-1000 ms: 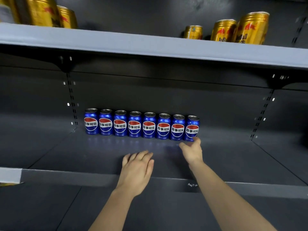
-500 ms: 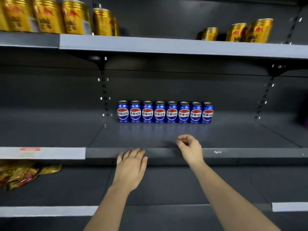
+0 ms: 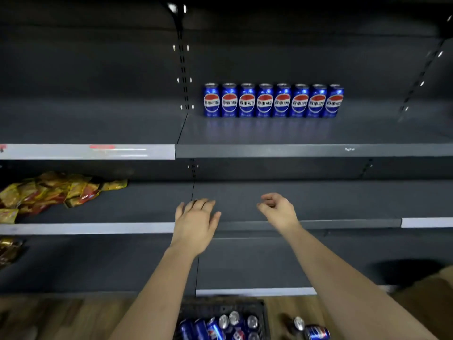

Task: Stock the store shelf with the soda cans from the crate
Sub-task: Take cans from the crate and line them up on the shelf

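Observation:
Several blue soda cans (image 3: 273, 100) stand in one row at the back of the dark shelf (image 3: 306, 150). Below, at the bottom edge, a black crate (image 3: 220, 306) on the floor holds several more blue cans (image 3: 221, 326), partly cut off. Another can (image 3: 316, 332) lies on its side on the floor right of the crate. My left hand (image 3: 196, 223) hovers palm down, fingers spread, holding nothing. My right hand (image 3: 278, 209) is beside it with fingers loosely curled and nothing in it. Both hands are in front of the lower shelf, well below the can row.
Yellow and red snack packets (image 3: 49, 190) lie piled on the lower shelf at the left. A perforated upright (image 3: 182, 69) divides the shelf bays. Wooden floor (image 3: 61, 317) shows at the bottom. A dark round object (image 3: 407, 273) sits at the right.
Both hands have drawn back from the can row and dropped below that shelf. My view has tilted down, so the gold cans on the upper shelf are gone and the crate has appeared.

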`<state>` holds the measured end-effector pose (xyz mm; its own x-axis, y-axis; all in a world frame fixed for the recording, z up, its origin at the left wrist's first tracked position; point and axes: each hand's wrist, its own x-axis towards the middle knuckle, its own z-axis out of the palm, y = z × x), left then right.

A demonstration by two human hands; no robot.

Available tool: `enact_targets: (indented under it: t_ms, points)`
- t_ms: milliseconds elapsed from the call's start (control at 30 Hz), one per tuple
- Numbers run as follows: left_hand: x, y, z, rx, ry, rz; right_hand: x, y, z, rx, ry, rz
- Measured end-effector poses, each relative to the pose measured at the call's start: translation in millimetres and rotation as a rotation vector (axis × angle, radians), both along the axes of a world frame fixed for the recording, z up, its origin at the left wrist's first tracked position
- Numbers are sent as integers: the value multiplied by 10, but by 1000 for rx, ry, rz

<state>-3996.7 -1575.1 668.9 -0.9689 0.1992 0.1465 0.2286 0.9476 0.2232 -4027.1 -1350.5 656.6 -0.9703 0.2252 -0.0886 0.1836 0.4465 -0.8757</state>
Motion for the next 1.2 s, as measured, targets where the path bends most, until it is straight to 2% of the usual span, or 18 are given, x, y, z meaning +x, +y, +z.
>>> enact_targets:
  t_ms: [833, 1033, 1200]
  points:
    - [903, -56, -1427, -73, -396, 63, 1101, 71, -1706, 153, -464, 128]
    - [987, -125, -1737, -89, -457, 89, 1218, -17, -2088, 125, -544, 158]
    - [975, -176, -2192, -83, -540, 107, 1265, -72, -2471, 189, -607, 220]
